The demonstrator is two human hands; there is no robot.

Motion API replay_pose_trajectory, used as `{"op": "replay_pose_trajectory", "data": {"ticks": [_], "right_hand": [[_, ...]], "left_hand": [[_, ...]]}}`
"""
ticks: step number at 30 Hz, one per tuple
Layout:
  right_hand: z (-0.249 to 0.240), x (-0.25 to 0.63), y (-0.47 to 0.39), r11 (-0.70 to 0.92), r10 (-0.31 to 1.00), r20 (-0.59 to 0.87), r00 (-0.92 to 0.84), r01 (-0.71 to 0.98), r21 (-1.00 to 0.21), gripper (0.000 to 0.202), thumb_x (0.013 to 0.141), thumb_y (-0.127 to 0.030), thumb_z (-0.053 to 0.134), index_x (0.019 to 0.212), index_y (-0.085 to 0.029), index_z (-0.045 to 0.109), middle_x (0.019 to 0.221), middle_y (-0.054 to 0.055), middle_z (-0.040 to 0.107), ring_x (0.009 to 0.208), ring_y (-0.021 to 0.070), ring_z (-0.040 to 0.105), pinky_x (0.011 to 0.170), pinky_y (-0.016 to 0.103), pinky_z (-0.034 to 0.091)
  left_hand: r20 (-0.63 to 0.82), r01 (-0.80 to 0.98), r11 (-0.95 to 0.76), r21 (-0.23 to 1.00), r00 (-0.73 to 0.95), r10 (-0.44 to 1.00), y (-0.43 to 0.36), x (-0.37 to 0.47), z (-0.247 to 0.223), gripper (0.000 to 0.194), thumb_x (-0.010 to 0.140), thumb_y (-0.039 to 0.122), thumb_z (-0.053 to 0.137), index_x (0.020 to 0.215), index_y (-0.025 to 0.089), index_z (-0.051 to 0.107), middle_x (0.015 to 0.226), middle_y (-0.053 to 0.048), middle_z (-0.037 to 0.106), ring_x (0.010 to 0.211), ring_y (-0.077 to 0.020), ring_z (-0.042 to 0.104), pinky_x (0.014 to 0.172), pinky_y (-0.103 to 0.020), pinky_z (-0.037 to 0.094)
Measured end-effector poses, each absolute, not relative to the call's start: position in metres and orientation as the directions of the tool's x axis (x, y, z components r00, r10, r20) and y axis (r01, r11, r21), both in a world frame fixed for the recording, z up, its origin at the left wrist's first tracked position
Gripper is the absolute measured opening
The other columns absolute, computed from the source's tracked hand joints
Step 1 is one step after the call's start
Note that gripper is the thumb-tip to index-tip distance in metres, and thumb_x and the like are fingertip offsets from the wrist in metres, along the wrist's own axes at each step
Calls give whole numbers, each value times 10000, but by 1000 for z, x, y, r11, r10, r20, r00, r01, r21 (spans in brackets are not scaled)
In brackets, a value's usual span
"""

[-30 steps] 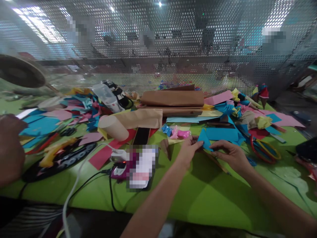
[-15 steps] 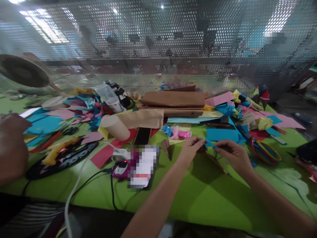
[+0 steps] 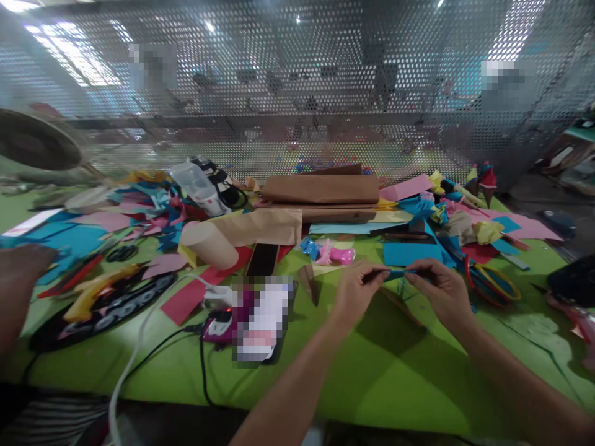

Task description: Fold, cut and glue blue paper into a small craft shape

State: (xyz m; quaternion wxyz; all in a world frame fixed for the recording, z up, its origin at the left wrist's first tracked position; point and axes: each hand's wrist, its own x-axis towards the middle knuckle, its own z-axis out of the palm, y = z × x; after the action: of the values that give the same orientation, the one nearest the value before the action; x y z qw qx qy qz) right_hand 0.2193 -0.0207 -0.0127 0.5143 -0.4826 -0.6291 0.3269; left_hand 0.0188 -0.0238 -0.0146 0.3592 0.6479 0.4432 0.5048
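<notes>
A small strip of blue paper (image 3: 396, 274) is stretched between my two hands above the green table (image 3: 372, 371). My left hand (image 3: 356, 288) pinches its left end, and my right hand (image 3: 437, 285) pinches its right end. Below them a thin brown stick-like thing (image 3: 404, 308) lies slanted, partly hidden by my left hand. Left of my left hand is a small brown paper cone (image 3: 307, 284). Just beyond my hands lie small pink and blue shiny packets (image 3: 332, 253) and a flat blue paper sheet (image 3: 411, 254).
Scissors with red and yellow handles (image 3: 493, 282) lie to the right. Left are a blurred-screen phone (image 3: 264, 322), a purple power strip (image 3: 218, 328), cables and a yellow glue gun (image 3: 102, 285). Brown paper rolls (image 3: 320, 189) lie at the back. Another person's hand (image 3: 21, 279) is at far left.
The blue paper now appears as a narrower strip, pulled straight between my fingers. The whole view has shifted slightly, with things sitting further left. The other person's hand has moved lower and left.
</notes>
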Motion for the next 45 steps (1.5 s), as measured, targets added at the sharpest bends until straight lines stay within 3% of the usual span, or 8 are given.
{"op": "replay_pose_trajectory", "data": {"ticks": [4,11,15,20,29,45], "right_hand": [[-12,219,-21,343,934,357,-1,286,-895,157,834,-399,762,851,-249,718,842,27,668,784,199,579,688,312,456],[-12,218,-23,265,960,278,29,214,-940,229,826,-427,771,930,-234,702,816,23,664,703,179,563,622,298,439],[-8,217,-24,349,933,358,-24,288,-892,175,837,-382,764,950,-252,731,891,31,690,797,202,601,699,320,469],[-6,217,-25,429,899,433,-71,345,-835,79,861,-333,744,856,-256,724,836,22,665,806,203,599,718,323,462],[-10,218,-22,459,884,457,-94,351,-816,70,870,-307,740,908,-248,738,842,10,671,787,185,604,700,305,460],[-10,217,-23,488,869,475,-139,401,-775,83,876,-323,738,851,-244,730,812,12,671,782,195,616,711,320,473]], "left_hand": [[355,234,-375,897,125,927,-25,20,-12,151,929,321,653,914,227,769,851,-48,698,830,-202,620,755,-313,450],[390,226,-404,886,107,915,-25,20,-8,87,876,227,703,936,232,765,935,-58,672,920,-215,616,818,-322,465],[383,239,-399,886,111,917,-24,21,-11,63,870,217,708,904,221,761,873,-51,680,874,-212,621,786,-321,464],[373,200,-392,898,129,919,-24,23,-13,32,867,230,720,864,212,747,853,-41,677,848,-202,624,756,-308,466],[417,235,-443,865,154,896,-26,23,-11,92,888,220,711,969,222,754,917,-39,729,890,-195,651,808,-321,501],[460,273,-499,822,197,866,-27,20,-7,59,903,195,685,935,207,734,908,-41,699,890,-190,646,775,-307,505]]}}
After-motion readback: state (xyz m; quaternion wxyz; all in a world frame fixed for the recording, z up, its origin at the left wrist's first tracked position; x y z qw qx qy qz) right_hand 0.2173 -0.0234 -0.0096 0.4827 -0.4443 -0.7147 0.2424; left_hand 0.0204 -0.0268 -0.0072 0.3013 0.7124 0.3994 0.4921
